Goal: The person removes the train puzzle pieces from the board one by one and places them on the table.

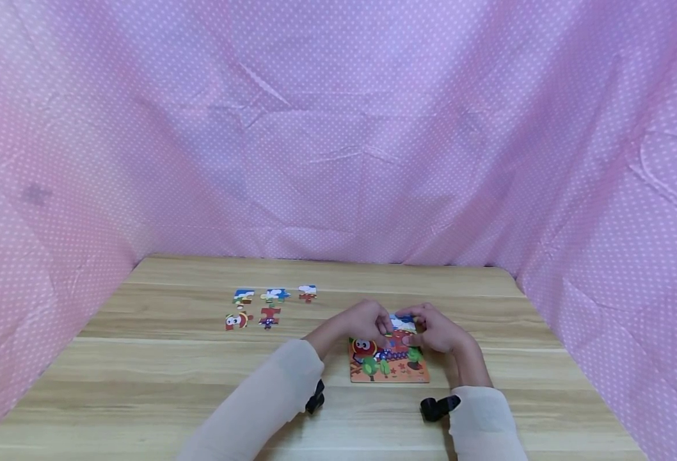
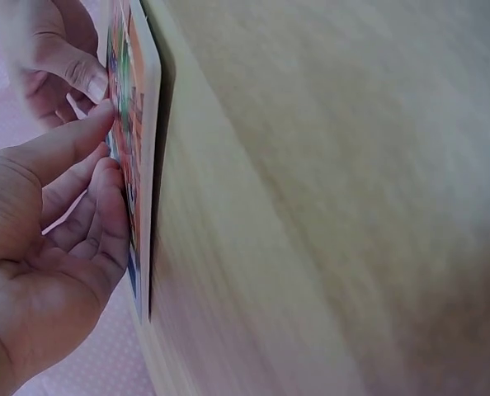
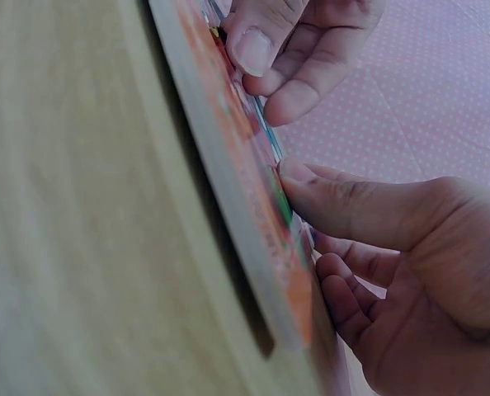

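One left hand (image 1: 368, 322), one right hand (image 1: 435, 330), fingers bent onto a puzzle (image 1: 393, 371), grips half-curled (pinching anything, cannot tell)

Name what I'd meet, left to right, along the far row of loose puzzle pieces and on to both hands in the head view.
Blue-and-green jigsaw piece, blue-and-white jigsaw piece, white-and-red jigsaw piece, bare left hand, bare right hand.

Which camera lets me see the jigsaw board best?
The head view: it looks down on the jigsaw board, so its colourful picture shows, though the upper part is partly covered. The left and right wrist views both catch it nearly edge-on, so the picture is squeezed into a thin strip.
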Demonstrator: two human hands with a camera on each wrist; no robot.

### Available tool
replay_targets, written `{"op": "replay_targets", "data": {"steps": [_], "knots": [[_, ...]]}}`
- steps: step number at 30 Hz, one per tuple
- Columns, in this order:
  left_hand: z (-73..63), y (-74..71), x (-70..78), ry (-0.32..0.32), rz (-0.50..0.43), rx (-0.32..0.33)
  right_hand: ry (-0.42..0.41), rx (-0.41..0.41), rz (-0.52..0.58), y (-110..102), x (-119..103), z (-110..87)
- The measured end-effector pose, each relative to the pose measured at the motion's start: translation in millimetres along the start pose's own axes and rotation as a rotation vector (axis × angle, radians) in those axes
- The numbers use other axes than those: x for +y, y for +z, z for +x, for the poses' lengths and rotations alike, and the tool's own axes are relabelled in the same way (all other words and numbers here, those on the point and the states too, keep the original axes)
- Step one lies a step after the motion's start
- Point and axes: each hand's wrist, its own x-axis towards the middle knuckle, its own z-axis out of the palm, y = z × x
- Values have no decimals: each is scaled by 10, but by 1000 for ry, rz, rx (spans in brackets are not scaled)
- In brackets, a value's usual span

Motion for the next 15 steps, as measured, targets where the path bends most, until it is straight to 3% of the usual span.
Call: {"op": "replay_targets", "data": {"steps": [15], "knots": [[-23, 24, 57, -11, 40, -20, -10, 2, -8, 1, 13, -1]]}}
